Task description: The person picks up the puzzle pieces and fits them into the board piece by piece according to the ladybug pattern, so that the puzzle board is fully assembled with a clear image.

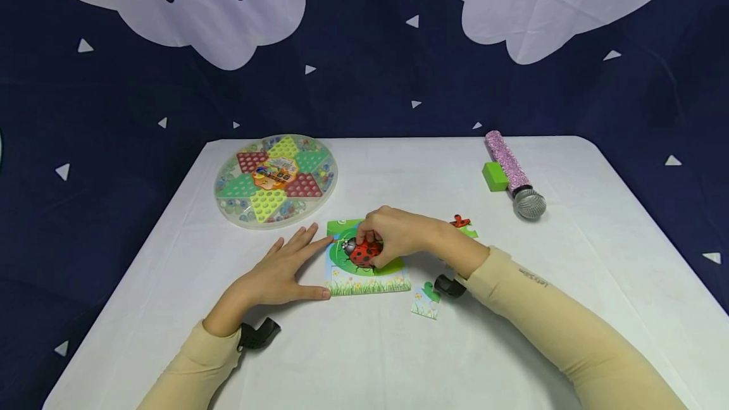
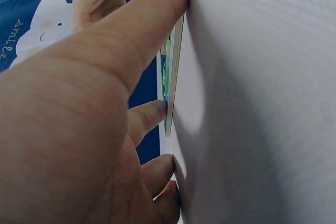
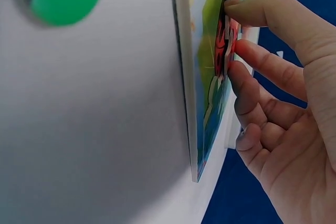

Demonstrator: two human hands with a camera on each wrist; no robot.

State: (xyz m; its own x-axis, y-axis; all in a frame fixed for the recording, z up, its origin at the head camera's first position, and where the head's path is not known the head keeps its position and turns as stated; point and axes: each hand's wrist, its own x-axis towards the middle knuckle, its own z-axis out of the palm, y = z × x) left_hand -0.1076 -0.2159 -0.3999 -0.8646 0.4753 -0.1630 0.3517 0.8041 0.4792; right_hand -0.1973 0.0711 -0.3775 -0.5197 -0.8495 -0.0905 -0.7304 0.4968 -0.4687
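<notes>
A small puzzle board (image 1: 369, 287) with a ladybug, green ground and a grassy, flowered lower edge lies flat on the white table. Over its middle, my right hand (image 1: 401, 233) pinches a thin red puzzle piece (image 3: 233, 31) between thumb and fingertips, right at the ladybug picture. The fingers partly cover the ladybug in the head view. My left hand (image 1: 279, 276) lies spread at the board's left side, with thumb and index fingertips touching its edge. A loose puzzle piece (image 1: 426, 302) with grass and green sits just right of the board.
Another loose piece (image 1: 466, 226), red and green, shows behind the right forearm. At the back left lies a round Chinese checkers board (image 1: 304, 183) with marbles. A pink glitter microphone (image 1: 509, 162) and a green block (image 1: 494, 177) rest at the back right.
</notes>
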